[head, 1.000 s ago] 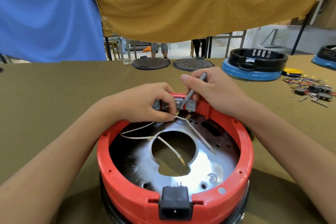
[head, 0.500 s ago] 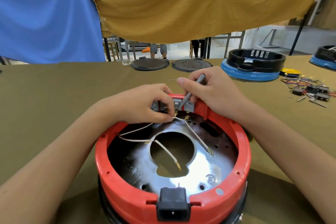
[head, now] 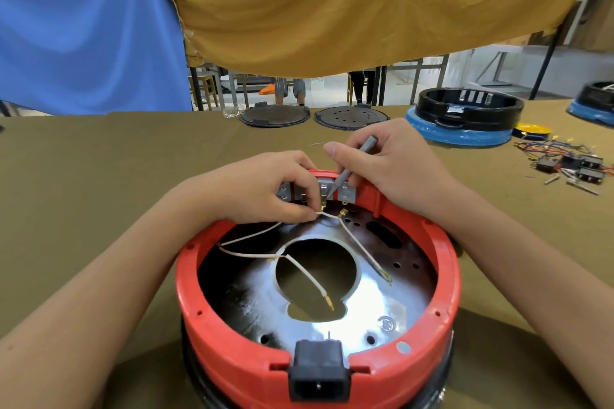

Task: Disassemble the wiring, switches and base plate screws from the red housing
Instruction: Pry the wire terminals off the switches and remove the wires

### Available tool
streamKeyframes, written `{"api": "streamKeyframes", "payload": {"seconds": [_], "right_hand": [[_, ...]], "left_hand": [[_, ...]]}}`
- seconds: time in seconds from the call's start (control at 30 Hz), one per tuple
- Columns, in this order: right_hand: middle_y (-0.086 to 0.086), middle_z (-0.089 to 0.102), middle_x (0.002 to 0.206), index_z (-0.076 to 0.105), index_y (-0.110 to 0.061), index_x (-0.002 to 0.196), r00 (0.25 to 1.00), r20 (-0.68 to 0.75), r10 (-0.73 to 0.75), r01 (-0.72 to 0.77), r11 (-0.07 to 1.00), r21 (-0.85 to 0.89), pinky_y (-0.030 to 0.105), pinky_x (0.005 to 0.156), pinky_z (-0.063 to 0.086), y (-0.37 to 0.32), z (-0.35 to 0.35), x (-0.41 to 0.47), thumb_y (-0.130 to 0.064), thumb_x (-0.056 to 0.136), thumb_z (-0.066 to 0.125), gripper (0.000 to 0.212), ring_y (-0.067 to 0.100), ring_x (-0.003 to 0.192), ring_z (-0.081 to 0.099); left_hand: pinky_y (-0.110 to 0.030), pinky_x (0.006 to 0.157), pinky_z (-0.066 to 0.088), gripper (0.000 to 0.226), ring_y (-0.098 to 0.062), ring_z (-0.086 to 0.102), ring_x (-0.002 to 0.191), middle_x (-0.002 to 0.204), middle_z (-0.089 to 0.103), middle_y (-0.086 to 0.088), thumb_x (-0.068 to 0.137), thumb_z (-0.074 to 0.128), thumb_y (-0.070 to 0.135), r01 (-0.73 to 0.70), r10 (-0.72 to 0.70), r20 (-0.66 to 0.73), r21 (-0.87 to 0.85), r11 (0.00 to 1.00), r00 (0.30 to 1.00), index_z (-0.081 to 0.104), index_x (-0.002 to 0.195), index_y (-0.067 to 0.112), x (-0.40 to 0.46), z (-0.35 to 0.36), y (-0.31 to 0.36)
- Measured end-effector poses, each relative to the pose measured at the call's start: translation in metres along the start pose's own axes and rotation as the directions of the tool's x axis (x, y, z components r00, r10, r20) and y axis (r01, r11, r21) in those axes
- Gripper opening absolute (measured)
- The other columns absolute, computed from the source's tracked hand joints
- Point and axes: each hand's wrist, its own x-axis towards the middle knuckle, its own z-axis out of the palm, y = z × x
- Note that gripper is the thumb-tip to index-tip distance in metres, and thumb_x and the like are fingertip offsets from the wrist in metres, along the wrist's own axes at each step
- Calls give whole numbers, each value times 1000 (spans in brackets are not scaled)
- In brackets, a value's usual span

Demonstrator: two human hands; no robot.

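The round red housing (head: 442,279) sits in front of me with its shiny metal base plate (head: 358,305) facing up. Grey switches (head: 345,191) are mounted in its far rim. My left hand (head: 262,188) pinches a white wire (head: 327,214) at its brass terminal just below the switches. My right hand (head: 382,163) grips a thin grey tool (head: 355,161), whose tip touches a switch terminal. Other white wires (head: 305,274) lie loose across the plate. A black power socket (head: 319,372) sits in the near rim.
Two dark round plates (head: 275,116) lie at the far table edge. A black-and-blue housing (head: 465,119) stands at the back right, with a yellow reel (head: 531,129) beside it. Removed switches and coloured wires (head: 571,159) lie scattered on the right.
Both hands stay at the switches; the tool's tip has shifted slightly on the terminals. The view has drifted a little.
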Motion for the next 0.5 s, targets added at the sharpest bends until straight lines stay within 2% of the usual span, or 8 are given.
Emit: {"api": "streamKeyframes", "payload": {"seconds": [0.13, 0.3, 0.5], "right_hand": [[-4, 68, 55, 72, -19, 66, 1000, 25, -2, 2, 1000, -10, 18, 51, 42, 0, 0, 1, -42, 95, 65, 37, 13, 50, 58], [-3, 62, 49, 69, -12, 64, 998, 36, 59, -62, 993, 102, 6, 50, 35, 3, 1, 2, -33, 98, 62, 40, 1, 43, 49], [-1, 65, 53, 72, -15, 66, 1000, -2, 26, -25, 995, 100, 11, 53, 39, 2, 1, 0, -39, 96, 64, 40, 6, 47, 56]], "left_hand": [[-22, 97, 41, 8, 6, 50, 106, 116, 50, 22, 86, 72, 38, -4, 4, -1, -3, 1000, 1000, 69, 86, 45, 0, 0, 0], [-24, 98, 42, 5, 6, 50, 107, 117, 50, 22, 87, 72, 37, -4, 4, 1, 0, 1000, 1000, 71, 86, 42, 0, 0, 0], [-22, 97, 42, 6, 6, 50, 106, 115, 50, 23, 87, 73, 38, -5, 5, -2, -3, 1000, 1000, 71, 86, 44, 0, 0, -1]]}}
